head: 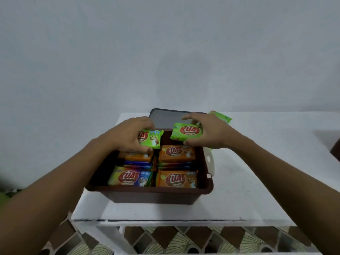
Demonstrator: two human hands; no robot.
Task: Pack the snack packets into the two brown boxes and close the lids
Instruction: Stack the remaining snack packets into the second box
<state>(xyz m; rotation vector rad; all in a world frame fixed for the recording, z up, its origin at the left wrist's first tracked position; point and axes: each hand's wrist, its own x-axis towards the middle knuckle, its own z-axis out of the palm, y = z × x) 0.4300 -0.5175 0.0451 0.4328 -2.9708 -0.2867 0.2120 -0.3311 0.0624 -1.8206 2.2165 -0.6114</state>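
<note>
One brown box (pixel 150 196) stood open on the white table (pixel 248 190), its lid (pixel 171 118) lying flat behind it and not yet fitted. The box was judged well filled: orange packets (pixel 177 179) and a yellow-and-blue packet (pixel 128 178) lay face up in two columns, with further layers showing edge-on between them, though the far row had room left. The left hand (pixel 128 135) was closed on a green packet (pixel 150 139), fingers above and thumb below, and held it over the far left corner of the box. The right hand (pixel 207 133) gripped a second green packet (pixel 185 132) in the same manner over the far right corner. Neither packet appeared to be seated; both seemed to sit above the orange ones beneath. A third green packet (pixel 220 116) lay on the table behind the right hand, partly covered by it, so at least one item remained outside. The work in this box was therefore assessed as nearly finished, with the two held packets, the loose one and the lid outstanding. The second brown box could not be confirmed: only a dark corner (pixel 335 150) showed at the right edge, cut off by the frame, and its nature was unclear. The depth of the stacks, the count of lower packets and a pale tab (pixel 208 159) on the right rim could not be made out with certainty.
</note>
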